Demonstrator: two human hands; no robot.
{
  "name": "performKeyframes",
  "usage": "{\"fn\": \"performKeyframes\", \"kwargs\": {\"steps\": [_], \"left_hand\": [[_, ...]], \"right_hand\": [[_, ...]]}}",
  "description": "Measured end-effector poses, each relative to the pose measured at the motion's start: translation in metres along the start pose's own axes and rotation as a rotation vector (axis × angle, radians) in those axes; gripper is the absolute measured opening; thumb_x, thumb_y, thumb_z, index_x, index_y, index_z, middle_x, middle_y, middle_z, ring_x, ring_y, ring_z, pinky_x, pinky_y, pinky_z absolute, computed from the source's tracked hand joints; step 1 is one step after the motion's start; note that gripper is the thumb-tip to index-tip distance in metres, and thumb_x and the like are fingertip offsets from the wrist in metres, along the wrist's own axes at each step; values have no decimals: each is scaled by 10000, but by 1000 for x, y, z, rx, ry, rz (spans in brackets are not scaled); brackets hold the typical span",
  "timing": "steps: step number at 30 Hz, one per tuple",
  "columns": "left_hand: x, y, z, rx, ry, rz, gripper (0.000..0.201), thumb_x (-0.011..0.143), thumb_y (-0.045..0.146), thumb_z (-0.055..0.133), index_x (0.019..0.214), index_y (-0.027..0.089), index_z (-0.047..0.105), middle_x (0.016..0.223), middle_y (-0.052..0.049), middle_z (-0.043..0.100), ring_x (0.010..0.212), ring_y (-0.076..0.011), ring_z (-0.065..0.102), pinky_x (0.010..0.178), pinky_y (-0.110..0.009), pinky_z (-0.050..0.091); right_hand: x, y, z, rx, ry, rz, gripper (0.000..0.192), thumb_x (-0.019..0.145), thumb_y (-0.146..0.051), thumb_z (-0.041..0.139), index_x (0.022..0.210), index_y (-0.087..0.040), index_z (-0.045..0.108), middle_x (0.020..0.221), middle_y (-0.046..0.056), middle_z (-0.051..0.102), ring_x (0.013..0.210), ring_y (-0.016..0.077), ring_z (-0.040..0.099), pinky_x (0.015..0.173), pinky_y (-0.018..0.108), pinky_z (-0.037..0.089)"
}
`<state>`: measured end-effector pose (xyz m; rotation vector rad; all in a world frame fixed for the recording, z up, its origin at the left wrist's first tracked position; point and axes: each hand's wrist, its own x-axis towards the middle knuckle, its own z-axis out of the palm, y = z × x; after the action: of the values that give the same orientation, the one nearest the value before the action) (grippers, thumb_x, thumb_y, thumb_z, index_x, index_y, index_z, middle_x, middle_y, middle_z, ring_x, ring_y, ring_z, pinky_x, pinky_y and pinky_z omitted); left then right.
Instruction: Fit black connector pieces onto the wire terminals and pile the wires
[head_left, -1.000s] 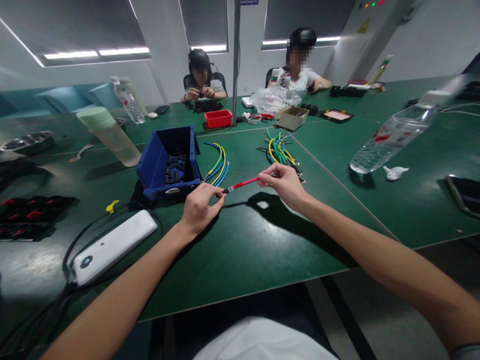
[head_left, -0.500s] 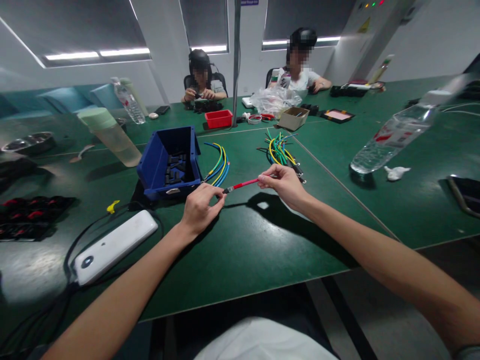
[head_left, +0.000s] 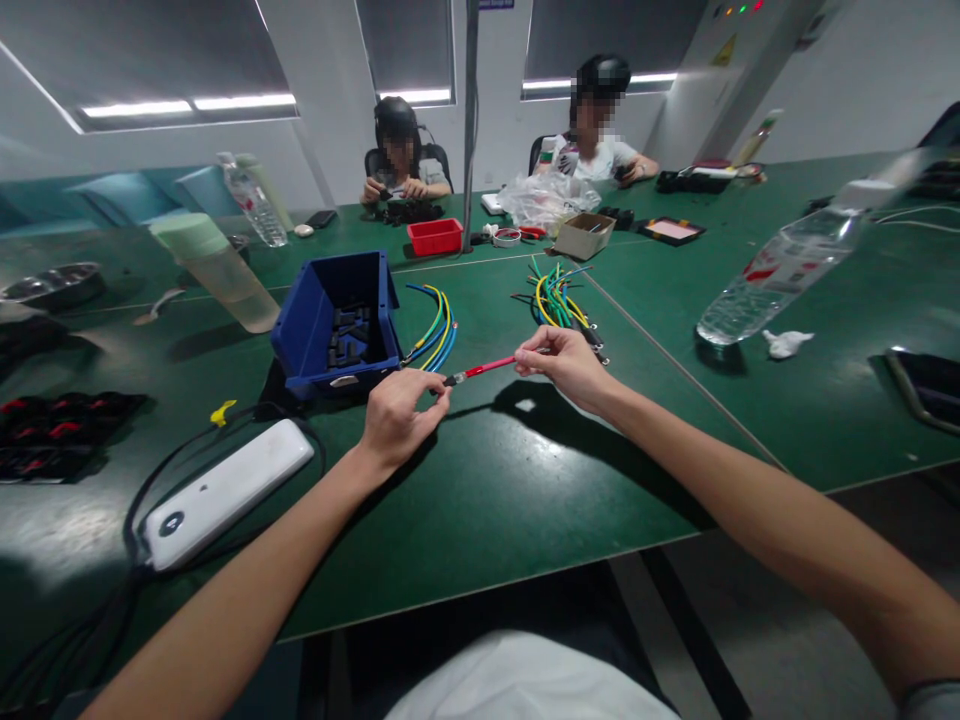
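A thin, straight red wire [head_left: 491, 366] stretches between my two hands, just above the table. Its left end has a short silvery section that meets a small black sleeve-like piece [head_left: 451, 380]. My left hand [head_left: 401, 418] pinches that black piece between thumb and fingers. The far end of the wire is in the pinched fingertips of my right hand [head_left: 562, 365]. Behind my left hand stand a blue bin [head_left: 337, 375] with several black pieces in it and a few curved blue and yellow wires [head_left: 450, 325]. Beyond my right hand lies a bundle of green, yellow and blue wires [head_left: 555, 300] with ring terminals.
A white power bank [head_left: 232, 495] with black cables lies at left, near a cup with a green lid [head_left: 217, 270]. A water bottle [head_left: 784, 265] and a phone [head_left: 926, 390] are at right. Across the green table [head_left: 480, 540], two people sit behind a red tray [head_left: 435, 237].
Both hands keep the same grip on the wire and the black piece. The whole view has shifted slightly; nothing on the table has visibly moved.
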<state>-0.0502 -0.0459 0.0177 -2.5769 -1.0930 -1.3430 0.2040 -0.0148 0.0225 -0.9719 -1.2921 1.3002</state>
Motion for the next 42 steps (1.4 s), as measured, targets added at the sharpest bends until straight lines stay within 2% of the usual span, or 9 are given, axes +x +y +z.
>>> {"fn": "performKeyframes", "kwargs": {"steps": [4,10,20,25,31,37,42], "left_hand": [[0,2,1,-18,39,1,27,782,152,606,774,177,611,818,-32,703,780,-160,669,750,-294,519],[1,6,0,-98,11,1,45,791,137,595,782,176,616,833,-39,700,796,-147,670,779,-279,530],[1,11,2,-195,83,-13,123,766,97,620,843,173,678,869,-44,706,796,-131,666,763,-262,544],[2,14,3,-259,96,-98,126,772,124,624,852,184,700,866,-43,718,789,-143,675,744,-282,560],[0,15,5,-329,67,-135,135,759,145,657,874,190,711,899,-51,722,815,-155,682,766,-299,569],[-2,17,7,-367,74,-177,113,746,170,678,848,203,716,893,-42,733,812,-174,696,785,-330,582],[-1,20,7,-408,90,-216,122,733,168,696,845,208,724,889,-38,737,806,-177,700,790,-338,586]], "right_hand": [[0,-2,0,-6,-11,-7,325,584,-349,816,715,-161,586,668,11,658,604,124,629,630,288,520],[0,-3,-2,-23,-16,1,326,573,-348,819,702,-159,586,668,13,655,614,129,628,641,299,523],[-1,-3,-1,-10,-54,18,297,582,-316,817,687,-155,590,694,14,657,634,125,634,657,296,530],[-2,-4,1,8,-137,127,289,605,-304,806,777,-151,631,694,10,658,628,126,650,632,272,535],[-5,-4,4,55,-241,253,350,639,-294,788,934,-151,663,761,37,687,658,135,672,634,259,553],[-7,-5,3,-16,-319,255,315,677,-349,757,893,-133,682,742,43,688,630,131,663,601,244,544],[-10,-8,5,-93,-328,219,284,710,-386,724,835,-133,696,714,44,685,605,115,644,590,232,530]]}}
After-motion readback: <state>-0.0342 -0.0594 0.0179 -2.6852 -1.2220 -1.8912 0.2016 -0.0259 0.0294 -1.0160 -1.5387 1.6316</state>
